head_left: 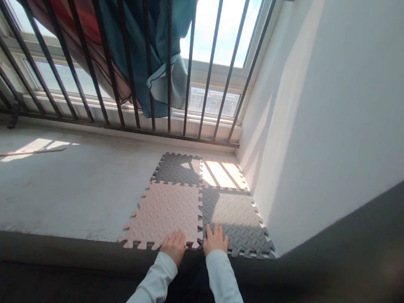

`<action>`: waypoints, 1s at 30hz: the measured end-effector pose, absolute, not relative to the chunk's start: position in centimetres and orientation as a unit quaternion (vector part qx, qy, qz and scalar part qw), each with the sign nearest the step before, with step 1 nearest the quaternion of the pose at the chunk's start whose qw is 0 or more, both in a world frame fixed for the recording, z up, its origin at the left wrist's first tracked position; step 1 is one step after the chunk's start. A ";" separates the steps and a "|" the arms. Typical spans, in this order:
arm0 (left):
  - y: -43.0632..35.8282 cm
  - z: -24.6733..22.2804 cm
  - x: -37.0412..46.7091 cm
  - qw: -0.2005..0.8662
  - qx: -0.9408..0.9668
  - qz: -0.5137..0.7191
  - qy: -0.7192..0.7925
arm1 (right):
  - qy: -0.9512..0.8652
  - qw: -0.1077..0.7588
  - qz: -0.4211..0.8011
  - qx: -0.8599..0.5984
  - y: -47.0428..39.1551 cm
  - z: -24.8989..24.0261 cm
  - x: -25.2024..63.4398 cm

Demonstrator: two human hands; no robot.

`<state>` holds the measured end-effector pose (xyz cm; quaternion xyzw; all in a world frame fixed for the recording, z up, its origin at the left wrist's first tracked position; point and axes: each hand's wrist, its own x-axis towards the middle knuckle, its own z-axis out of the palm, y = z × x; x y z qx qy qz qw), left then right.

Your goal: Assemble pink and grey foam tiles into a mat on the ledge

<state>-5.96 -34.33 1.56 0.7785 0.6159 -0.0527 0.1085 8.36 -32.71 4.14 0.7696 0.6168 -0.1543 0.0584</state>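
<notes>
Several foam puzzle mats lie on the white ledge by the wall, edges side by side. A pink foam mat (167, 209) is at the front left, and a dark grey foam mat (235, 215) at the front right. Behind them are another dark grey mat (176, 169) and a sunlit pale pink mat (223, 174). My left hand (174, 246) rests on the front edge of the pink mat, fingers laid flat and close together. On the front left corner of the grey mat lies my right hand (215, 240), its fingers spread. Neither palm is visible.
A thin stick (29, 153) lies on the ledge (62, 196) at the left. Dark metal railing bars (189, 76) stand at the back, with a blue and red curtain (140, 44) hanging behind them. The white wall (341, 111) borders the mats on the right.
</notes>
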 end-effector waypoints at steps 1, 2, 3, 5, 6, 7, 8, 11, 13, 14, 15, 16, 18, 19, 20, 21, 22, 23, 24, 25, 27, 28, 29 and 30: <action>-34.3 1.8 -5.9 0.121 0.781 -0.068 0.609 | 0.620 0.040 -0.164 0.766 -33.0 4.2 8.1; -34.3 2.1 -5.9 0.132 0.784 -0.081 0.601 | 0.622 0.017 -0.176 0.763 -33.3 4.2 7.8; -34.3 2.4 -5.9 0.140 0.787 -0.091 0.595 | 0.623 -0.008 -0.189 0.759 -33.6 4.3 7.4; -34.3 3.0 -5.9 0.146 0.789 -0.104 0.587 | 0.621 -0.051 -0.206 0.754 -34.5 4.4 6.5; -34.2 3.3 -5.9 0.147 0.791 -0.109 0.584 | 0.620 -0.062 -0.205 0.754 -34.9 4.5 5.9; -34.1 3.7 -5.9 0.149 0.792 -0.116 0.581 | 0.621 -0.066 -0.199 0.755 -35.2 4.6 5.4; -34.0 3.9 -5.9 0.151 0.793 -0.122 0.577 | 0.624 -0.065 -0.191 0.755 -35.5 4.7 4.9; -33.9 4.6 -5.8 0.156 0.796 -0.143 0.567 | 0.619 -0.064 -0.164 0.765 -35.8 5.1 4.3; -33.8 4.9 -5.6 0.151 0.795 -0.148 0.569 | 0.603 -0.066 -0.154 0.780 -35.4 5.2 4.6; -33.8 5.1 -5.4 0.148 0.794 -0.147 0.572 | 0.595 -0.063 -0.151 0.787 -35.0 5.3 5.0; -33.7 5.3 -5.3 0.146 0.792 -0.145 0.575 | 0.588 -0.056 -0.148 0.794 -34.7 5.3 5.5; -33.5 5.5 -5.2 0.148 0.788 -0.142 0.581 | 0.582 -0.044 -0.146 0.799 -34.2 5.3 6.1; -32.5 6.1 -4.9 0.160 0.773 -0.137 0.599 | 0.576 -0.015 -0.148 0.804 -33.3 5.2 7.4; -31.8 6.4 -4.7 0.165 0.765 -0.131 0.608 | 0.575 0.002 -0.149 0.804 -32.8 5.2 8.0; -30.8 6.6 -4.5 0.166 0.760 -0.122 0.616 | 0.576 0.018 -0.152 0.803 -32.3 5.2 8.7; -29.6 6.8 -4.3 0.161 0.759 -0.110 0.621 | 0.577 0.034 -0.155 0.801 -31.8 5.2 9.3; -28.3 6.9 -3.9 0.152 0.763 -0.098 0.621 | 0.579 0.047 -0.159 0.799 -31.3 5.2 9.9; -26.9 6.9 -3.5 0.144 0.767 -0.090 0.618 | 0.580 0.058 -0.161 0.796 -30.7 5.3 10.5; -25.5 6.9 -3.0 0.142 0.769 -0.088 0.617 | 0.582 0.068 -0.162 0.794 -30.1 5.4 11.0; -24.1 6.8 -2.4 0.144 0.769 -0.090 0.617 | 0.584 0.076 -0.160 0.792 -29.5 5.5 11.5; -21.7 6.3 -1.2 0.160 0.763 -0.099 0.618 | 0.594 0.084 -0.154 0.785 -28.3 5.7 12.4; -20.7 6.0 -0.6 0.169 0.760 -0.104 0.619 | 0.599 0.087 -0.153 0.781 -27.7 5.7 12.8; -19.9 5.6 -0.1 0.177 0.757 -0.109 0.619 | 0.605 0.089 -0.155 0.776 -27.0 5.7 13.2; -19.3 5.2 0.3 0.182 0.755 -0.113 0.620 | 0.610 0.090 -0.158 0.771 -26.3 5.7 13.4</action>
